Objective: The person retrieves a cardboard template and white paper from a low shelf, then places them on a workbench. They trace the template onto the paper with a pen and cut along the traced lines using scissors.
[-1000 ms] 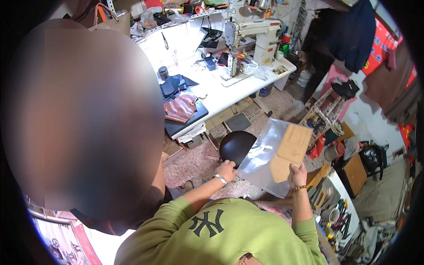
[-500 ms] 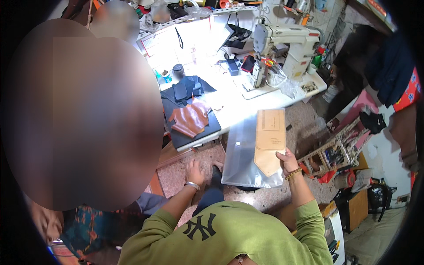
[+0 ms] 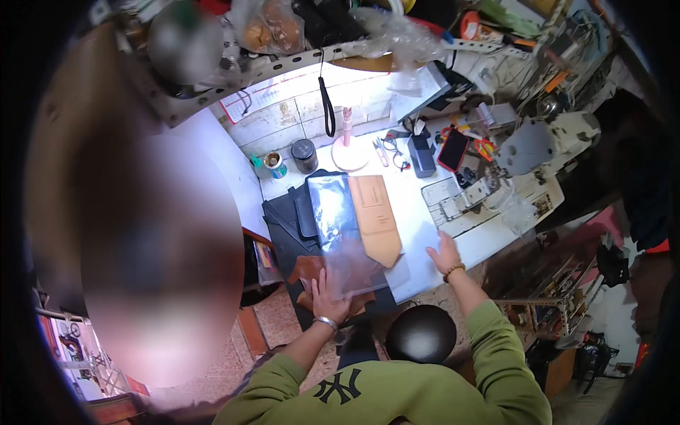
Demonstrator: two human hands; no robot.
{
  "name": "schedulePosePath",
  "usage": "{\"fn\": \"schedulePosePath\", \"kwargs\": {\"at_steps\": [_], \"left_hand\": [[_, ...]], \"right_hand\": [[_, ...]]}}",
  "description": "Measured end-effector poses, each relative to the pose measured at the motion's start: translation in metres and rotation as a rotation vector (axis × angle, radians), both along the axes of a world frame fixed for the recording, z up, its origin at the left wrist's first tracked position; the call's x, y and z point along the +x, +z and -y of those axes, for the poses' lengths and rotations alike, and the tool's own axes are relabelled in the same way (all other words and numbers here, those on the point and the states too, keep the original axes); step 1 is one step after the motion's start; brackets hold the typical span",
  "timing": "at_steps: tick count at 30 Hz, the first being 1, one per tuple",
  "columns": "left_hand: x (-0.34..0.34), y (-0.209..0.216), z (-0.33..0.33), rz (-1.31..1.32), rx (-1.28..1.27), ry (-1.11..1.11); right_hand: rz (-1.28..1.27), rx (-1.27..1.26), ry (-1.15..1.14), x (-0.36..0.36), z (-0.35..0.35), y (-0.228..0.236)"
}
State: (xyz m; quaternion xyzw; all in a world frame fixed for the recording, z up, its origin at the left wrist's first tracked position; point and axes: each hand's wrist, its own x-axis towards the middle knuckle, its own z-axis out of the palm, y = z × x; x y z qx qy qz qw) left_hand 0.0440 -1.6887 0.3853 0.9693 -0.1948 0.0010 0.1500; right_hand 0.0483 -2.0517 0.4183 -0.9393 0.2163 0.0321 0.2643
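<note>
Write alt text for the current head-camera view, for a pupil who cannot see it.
A person's left hand is at the lower edge of a clear plastic folder with a tan pointed piece, lying partly over brown leather. The open right hand is apart from the folder. A sewing machine stands at the white worktable's right.

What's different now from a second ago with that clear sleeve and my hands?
The clear sleeve, with the tan pattern piece, moved left onto the worktable, partly covering the brown leather. Your right hand let go; your left hand came to its near edge. The leather and sewing machine stayed on the table.
</note>
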Motion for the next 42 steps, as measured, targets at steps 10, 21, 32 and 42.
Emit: {"fn": "schedulePosePath", "kwargs": {"at_steps": [10, 21, 32, 42], "left_hand": [[0.007, 0.025, 0.007, -0.175, 0.069, -0.025], [0.005, 0.023, 0.008, -0.124, 0.077, 0.003], [-0.019, 0.006, 0.005, 0.3, -0.052, 0.279], [-0.002, 0.049, 0.022, 0.572, -0.187, 0.375]], "right_hand": [[0.105, -0.388, 0.046, -0.012, 0.024, -0.05], [0.163, -0.402, 0.15, -0.012, 0.03, -0.052], [0.327, -0.316, 0.28, -0.025, 0.048, -0.082], [0.64, -0.101, 0.431, -0.033, 0.053, -0.079]]}}
